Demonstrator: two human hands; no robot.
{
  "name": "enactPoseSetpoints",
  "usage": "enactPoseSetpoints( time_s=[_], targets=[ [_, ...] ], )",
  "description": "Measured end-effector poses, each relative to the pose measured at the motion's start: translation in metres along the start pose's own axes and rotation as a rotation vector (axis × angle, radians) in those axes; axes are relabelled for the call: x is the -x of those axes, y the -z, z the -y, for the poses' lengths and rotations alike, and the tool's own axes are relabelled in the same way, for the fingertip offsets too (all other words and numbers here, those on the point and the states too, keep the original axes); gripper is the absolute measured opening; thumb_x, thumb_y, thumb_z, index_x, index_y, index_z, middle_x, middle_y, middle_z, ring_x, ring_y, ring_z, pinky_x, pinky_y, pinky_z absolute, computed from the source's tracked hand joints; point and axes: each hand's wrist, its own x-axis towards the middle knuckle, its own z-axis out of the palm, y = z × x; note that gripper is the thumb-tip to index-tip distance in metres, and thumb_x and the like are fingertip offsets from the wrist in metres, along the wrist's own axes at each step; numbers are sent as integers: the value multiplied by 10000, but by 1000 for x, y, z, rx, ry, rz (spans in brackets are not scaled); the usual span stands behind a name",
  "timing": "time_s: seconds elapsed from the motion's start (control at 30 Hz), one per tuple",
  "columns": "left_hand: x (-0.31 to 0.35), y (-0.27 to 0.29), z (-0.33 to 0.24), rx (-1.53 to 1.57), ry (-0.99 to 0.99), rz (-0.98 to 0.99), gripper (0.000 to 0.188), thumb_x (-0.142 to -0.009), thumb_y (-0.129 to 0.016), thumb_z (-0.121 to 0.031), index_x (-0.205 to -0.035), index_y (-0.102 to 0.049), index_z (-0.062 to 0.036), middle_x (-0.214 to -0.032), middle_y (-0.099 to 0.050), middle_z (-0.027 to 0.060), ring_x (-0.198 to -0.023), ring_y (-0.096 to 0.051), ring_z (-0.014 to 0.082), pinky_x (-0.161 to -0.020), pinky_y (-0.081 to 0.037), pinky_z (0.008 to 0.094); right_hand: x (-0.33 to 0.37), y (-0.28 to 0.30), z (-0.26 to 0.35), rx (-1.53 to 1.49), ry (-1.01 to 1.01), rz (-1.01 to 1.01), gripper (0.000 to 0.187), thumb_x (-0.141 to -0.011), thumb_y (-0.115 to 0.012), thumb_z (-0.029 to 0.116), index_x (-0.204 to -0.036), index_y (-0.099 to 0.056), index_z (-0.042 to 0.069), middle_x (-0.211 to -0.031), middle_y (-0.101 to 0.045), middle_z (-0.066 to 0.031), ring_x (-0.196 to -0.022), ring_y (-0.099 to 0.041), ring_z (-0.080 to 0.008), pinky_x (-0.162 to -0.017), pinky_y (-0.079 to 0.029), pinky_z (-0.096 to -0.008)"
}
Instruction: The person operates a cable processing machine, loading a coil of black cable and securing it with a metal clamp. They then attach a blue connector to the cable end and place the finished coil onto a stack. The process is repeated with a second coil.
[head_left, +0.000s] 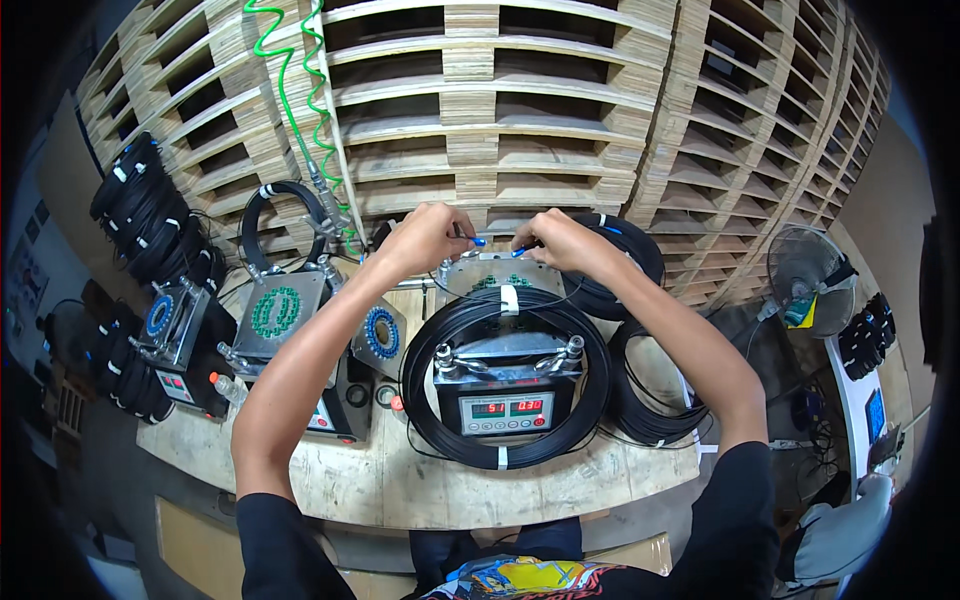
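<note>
Both arms reach forward over the bench. My left hand [436, 238] is closed in a pinch on one end of a thin black cable, and its blue connector [479, 242] sticks out to the right. Facing it, my right hand [562, 240] pinches another cable end with a blue connector [518, 253]. The two tips are a small gap apart, above the back of a metal machine [508, 362] with a red-lit display [507, 411]. A black cable coil [420, 440], tied with white bands, lies around this machine. Green parts [495, 282] show on its top plate.
On the left stand a machine with a green ring [275, 312] and another with a blue ring [159, 315]. More black coils [655, 395] lie on the right. A bottle [230, 388] stands near the left. Wooden pallets [480, 100] rise behind, with a fan [808, 280] at right.
</note>
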Motion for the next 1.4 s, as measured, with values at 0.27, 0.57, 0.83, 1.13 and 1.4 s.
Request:
enactPoseSetpoints(
  time_s=[0.27, 0.57, 0.83, 1.13, 1.4],
  targets=[
    [-13, -23, 18, -29, -45, 130, 162, -835, -736, -94, -974, -773, -22, -792, -744, 144, -747, -731, 236, -717, -554, 352, -2, -15, -13, -138, -102, 207, 250, -825, -754, 61, -1067, -735, -1, -986, -743, -196, -935, -714, -335, -858, -556, -396],
    [-9, -19, 7, -135, -102, 132, 146, -810, -770, -104, -950, -782, -68, -899, -751, 134, -877, -724, 293, -780, -554, 389, 0, 2, 24, 154, -91, 227, 189, -843, -742, 121, -1019, -732, 51, -950, -733, -175, -920, -701, -361, -792, -550, -427],
    [-8, -23, -1, -233, -158, 143, 130, -804, -774, -116, -932, -777, -91, -902, -739, 143, -870, -703, 351, -762, -550, 445, -26, 0, 44, 493, -37, 365, 220, -771, -699, 44, -988, -734, 41, -1021, -722, -182, -970, -709, -349, -767, -569, -458],
    [-9, -18, -7, -244, -138, 147, 162, -778, -788, -103, -921, -761, -34, -882, -717, 200, -876, -688, 388, -759, -556, 460, -48, -15, 41, 359, -198, 487, 247, -781, -741, 64, -1026, -741, 33, -1061, -736, -167, -932, -728, -322, -739, -577, -430],
    [-15, -27, -6, -287, -246, 199, 130, -788, -757, -63, -917, -772, -54, -877, -736, 175, -856, -712, 351, -770, -560, 437, -39, -2, 19, 157, -247, 560, 154, -806, -725, 145, -877, -737, 9, -674, -701, -133, -613, -680, -241, -562, -524, -388]
  ],
)
